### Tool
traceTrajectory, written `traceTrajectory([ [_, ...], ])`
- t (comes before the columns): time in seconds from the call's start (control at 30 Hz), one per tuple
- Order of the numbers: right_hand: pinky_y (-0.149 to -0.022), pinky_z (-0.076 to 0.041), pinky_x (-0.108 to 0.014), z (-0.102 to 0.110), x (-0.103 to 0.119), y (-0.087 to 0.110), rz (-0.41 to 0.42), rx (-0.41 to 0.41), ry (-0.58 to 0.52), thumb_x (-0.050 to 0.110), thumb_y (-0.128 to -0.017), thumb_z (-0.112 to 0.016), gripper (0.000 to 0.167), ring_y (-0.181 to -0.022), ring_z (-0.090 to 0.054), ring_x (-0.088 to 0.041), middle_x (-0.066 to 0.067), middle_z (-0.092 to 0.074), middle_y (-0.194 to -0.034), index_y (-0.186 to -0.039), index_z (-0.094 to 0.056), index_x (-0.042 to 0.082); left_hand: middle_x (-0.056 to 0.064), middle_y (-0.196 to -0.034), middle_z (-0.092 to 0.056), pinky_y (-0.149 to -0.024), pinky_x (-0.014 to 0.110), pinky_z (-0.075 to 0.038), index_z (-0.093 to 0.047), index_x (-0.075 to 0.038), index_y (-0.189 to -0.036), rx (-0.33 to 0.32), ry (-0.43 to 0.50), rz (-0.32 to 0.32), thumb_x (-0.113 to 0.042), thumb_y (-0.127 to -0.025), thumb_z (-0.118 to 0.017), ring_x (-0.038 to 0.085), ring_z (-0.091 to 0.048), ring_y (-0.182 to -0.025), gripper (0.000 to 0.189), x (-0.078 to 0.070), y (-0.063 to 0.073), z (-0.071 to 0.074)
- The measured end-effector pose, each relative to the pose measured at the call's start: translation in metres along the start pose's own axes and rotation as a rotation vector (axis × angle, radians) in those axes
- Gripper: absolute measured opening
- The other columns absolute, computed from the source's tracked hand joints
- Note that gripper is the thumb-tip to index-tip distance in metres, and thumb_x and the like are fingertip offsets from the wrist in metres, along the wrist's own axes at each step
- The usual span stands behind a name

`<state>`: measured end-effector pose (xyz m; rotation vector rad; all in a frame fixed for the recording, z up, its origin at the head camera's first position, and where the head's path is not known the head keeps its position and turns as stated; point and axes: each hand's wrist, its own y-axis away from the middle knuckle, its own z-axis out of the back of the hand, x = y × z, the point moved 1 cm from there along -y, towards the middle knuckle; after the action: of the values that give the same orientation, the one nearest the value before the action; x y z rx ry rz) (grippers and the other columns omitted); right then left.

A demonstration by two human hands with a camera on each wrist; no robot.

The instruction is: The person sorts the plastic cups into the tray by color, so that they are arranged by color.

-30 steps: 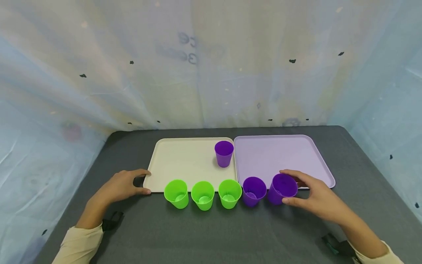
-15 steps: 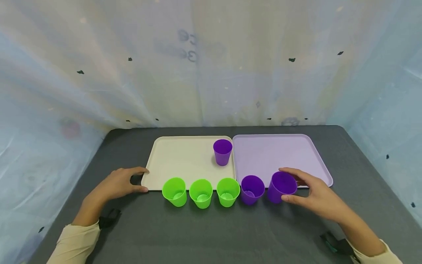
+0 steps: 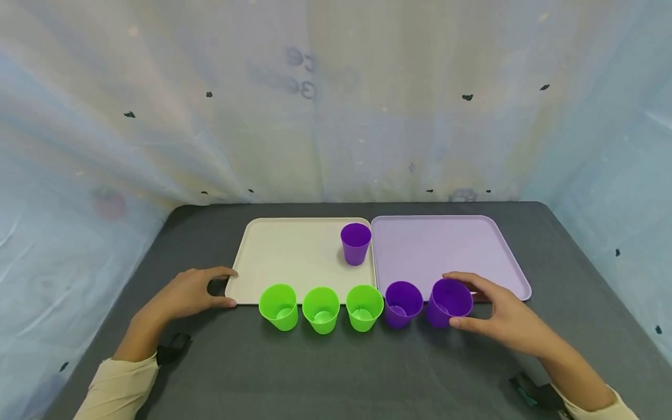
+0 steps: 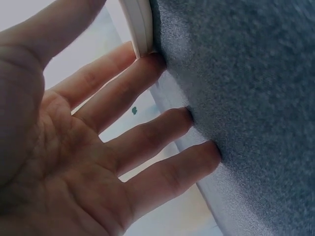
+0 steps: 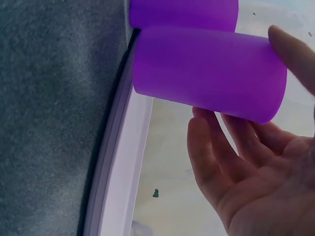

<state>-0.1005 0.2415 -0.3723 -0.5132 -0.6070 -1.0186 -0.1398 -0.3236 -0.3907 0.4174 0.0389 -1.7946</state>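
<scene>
My right hand (image 3: pixel 506 324) holds the rightmost purple cup (image 5: pixel 206 73) near its rim, thumb on the near side and fingers on the far side. That cup stands upright beside the near edge of the lilac tray (image 3: pixel 436 245). Close to its left is a second purple cup (image 3: pixel 403 304). My left hand (image 3: pixel 191 291) touches the front left corner of the cream tray (image 3: pixel 294 245), its fingers spread and nearly straight, with fingertips down at the dark cloth in the left wrist view. A third purple cup (image 3: pixel 355 244) stands on the cream tray near its right edge.
Three green cups, a left one (image 3: pixel 279 307), a middle one (image 3: pixel 321 310) and a right one (image 3: pixel 364 308), line up left of the purple pair along the trays' near edge. The trays lie side by side on a dark grey cloth-covered table (image 3: pixel 325 379). Pale sheeting (image 3: pixel 336 116) hangs behind.
Over the last half second my right hand and the purple cup in it have shifted slightly toward me. My left hand stays at the cream tray's corner, and the other cups have not moved.
</scene>
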Motion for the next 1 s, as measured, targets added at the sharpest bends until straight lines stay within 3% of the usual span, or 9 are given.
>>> traceTrajectory([
  [0.13, -0.088, -0.049, -0.018, 0.003, 0.003, 0.0, 0.008, 0.002, -0.036, 0.021, -0.085, -0.08, 0.066, -0.106, -0.063, -0.009, 0.007, -0.06, -0.134, -0.142, -0.049, 0.033, 0.015, -0.132, -0.065, -0.09, 0.059, -0.05, -0.061, -0.018, -0.135, -0.007, 0.008, -0.003, -0.061, -0.078, -0.075, 0.042, -0.061, -0.119, 0.074, -0.001, 0.001, -0.002],
  [0.33, -0.082, -0.055, -0.025, 0.008, 0.011, -0.009, -0.016, 0.003, -0.035, 0.026, -0.085, -0.081, 0.065, -0.106, -0.061, -0.004, 0.008, -0.06, -0.13, -0.141, -0.049, 0.034, 0.015, -0.133, -0.065, -0.092, 0.06, -0.049, -0.061, -0.016, -0.136, 0.004, 0.013, -0.004, -0.058, -0.079, -0.076, 0.042, -0.06, -0.12, 0.073, -0.006, 0.0, -0.001],
  [0.57, -0.091, -0.045, -0.012, 0.009, 0.021, -0.032, 0.105, -0.05, 0.029, 0.025, -0.081, -0.084, 0.065, -0.106, -0.054, -0.003, 0.008, -0.059, -0.128, -0.138, -0.054, 0.029, 0.017, -0.131, -0.066, -0.09, 0.059, -0.049, -0.061, -0.015, -0.136, 0.005, 0.012, 0.0, -0.058, -0.079, -0.076, 0.043, -0.061, -0.118, 0.073, -0.005, 0.006, 0.003],
  [0.77, -0.09, -0.045, -0.013, 0.014, 0.026, -0.044, 0.152, -0.06, 0.052, 0.024, -0.081, -0.084, 0.066, -0.106, -0.053, -0.001, 0.007, -0.059, -0.129, -0.139, -0.053, 0.026, 0.015, -0.131, -0.066, -0.09, 0.059, -0.05, -0.061, -0.017, -0.136, -0.001, 0.002, 0.008, -0.059, -0.079, -0.075, 0.041, -0.062, -0.118, 0.072, -0.003, 0.005, 0.003],
  [1.0, -0.091, -0.049, -0.019, 0.017, 0.03, -0.057, 0.115, -0.028, 0.087, 0.03, -0.083, -0.082, 0.065, -0.106, -0.056, -0.005, 0.004, -0.058, -0.131, -0.141, -0.053, 0.022, 0.015, -0.13, -0.067, -0.09, 0.059, -0.05, -0.062, -0.015, -0.135, -0.012, 0.001, -0.008, -0.058, -0.079, -0.076, 0.04, -0.062, -0.117, 0.072, -0.001, 0.005, 0.002],
])
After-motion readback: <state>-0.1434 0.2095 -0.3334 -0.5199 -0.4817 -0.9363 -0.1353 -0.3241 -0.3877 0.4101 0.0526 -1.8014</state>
